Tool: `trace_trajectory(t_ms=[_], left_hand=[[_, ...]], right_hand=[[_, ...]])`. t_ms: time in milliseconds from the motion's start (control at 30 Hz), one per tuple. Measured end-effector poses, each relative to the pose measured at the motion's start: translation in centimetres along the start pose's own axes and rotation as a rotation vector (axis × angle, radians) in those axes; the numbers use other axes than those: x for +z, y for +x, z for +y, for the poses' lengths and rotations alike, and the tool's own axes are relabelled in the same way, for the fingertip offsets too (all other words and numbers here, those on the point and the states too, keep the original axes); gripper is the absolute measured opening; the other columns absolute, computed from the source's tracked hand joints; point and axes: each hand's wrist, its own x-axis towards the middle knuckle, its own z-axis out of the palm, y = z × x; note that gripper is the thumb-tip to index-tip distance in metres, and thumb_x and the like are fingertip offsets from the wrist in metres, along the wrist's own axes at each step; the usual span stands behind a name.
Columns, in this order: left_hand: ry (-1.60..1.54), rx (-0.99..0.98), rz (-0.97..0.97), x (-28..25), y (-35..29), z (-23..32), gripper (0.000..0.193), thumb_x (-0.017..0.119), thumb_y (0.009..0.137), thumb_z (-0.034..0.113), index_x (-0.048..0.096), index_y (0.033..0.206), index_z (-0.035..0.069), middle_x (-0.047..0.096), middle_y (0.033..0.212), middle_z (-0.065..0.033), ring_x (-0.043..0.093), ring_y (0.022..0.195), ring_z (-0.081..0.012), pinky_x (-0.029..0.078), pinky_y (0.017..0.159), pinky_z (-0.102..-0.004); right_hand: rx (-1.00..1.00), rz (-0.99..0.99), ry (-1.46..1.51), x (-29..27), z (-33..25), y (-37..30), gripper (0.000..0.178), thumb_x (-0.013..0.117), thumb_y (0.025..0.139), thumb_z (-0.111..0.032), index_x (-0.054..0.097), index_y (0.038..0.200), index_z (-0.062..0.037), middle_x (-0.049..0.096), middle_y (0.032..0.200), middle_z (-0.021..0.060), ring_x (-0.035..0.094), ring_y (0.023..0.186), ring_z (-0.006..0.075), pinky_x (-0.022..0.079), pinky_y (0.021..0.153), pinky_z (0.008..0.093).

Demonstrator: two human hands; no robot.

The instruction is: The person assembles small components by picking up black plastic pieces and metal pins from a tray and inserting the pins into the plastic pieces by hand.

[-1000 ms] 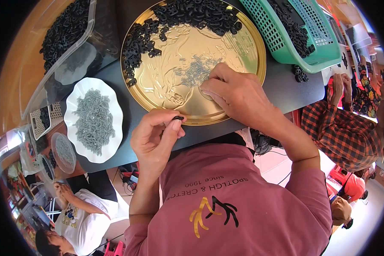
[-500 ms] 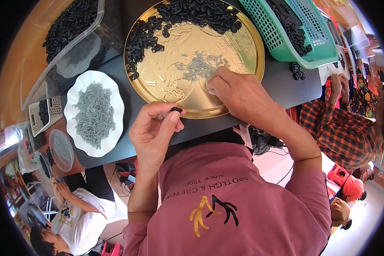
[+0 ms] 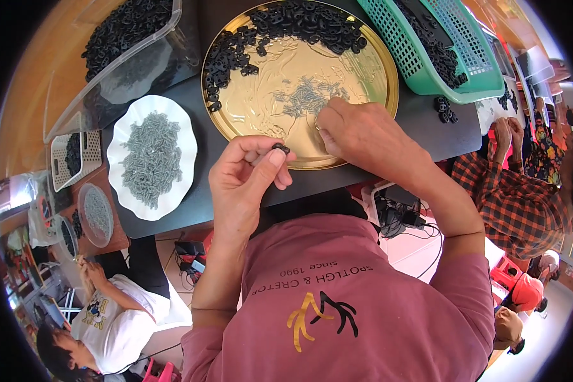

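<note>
No packages, labels, signs or screens can be made out anywhere in view.

A dark table bears a gold tray, white plate, green basket.

Pink short-sleeved shirt with a yellow-and-black chest motif, bare forearms
</note>
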Motion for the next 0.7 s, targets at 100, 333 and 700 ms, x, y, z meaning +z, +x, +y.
trace_trajectory(t_ms=[100,333,700], left_hand=[[-0.019,-0.017,0.005,0.2,0.1,-0.1,0.016,0.060,0.090,0.002,0.058,0.105,-0.004,0.067,0.089,-0.0141,0.059,0.064,-0.0108,0.047,0.060,-0.0225],[-0.080,-0.059,-0.009,1.0,1.1,-0.4,0.015,0.061,0.090,0.004,0.059,0.104,-0.003,0.068,0.089,-0.0131,0.060,0.064,-0.0112,0.048,0.059,-0.0228],[-0.037,-0.025,-0.024,1.7,1.6,-0.3,0.014,0.063,0.089,0.003,0.059,0.101,-0.002,0.068,0.086,-0.0100,0.061,0.065,-0.0100,0.049,0.059,-0.0216]], right_hand=[[0.089,0.224,0.285,0.1,-0.3,0.1,0.007,0.057,0.082,-0.004,0.058,0.088,-0.0001,0.058,0.080,0.0141,0.061,0.062,0.0287,0.049,0.056,0.0364],[0.521,0.114,1.070,-0.8,-1.9,0.0,0.014,0.055,0.095,-0.007,0.060,0.105,0.0011,0.060,0.084,0.0041,0.054,0.064,0.0094,0.045,0.061,0.0223],[0.579,0.342,1.430,0.2,-3.3,0.5,0.016,0.063,0.092,-0.015,0.061,0.097,0.0005,0.063,0.086,0.0005,0.055,0.076,0.0047,0.046,0.068,0.0198]])
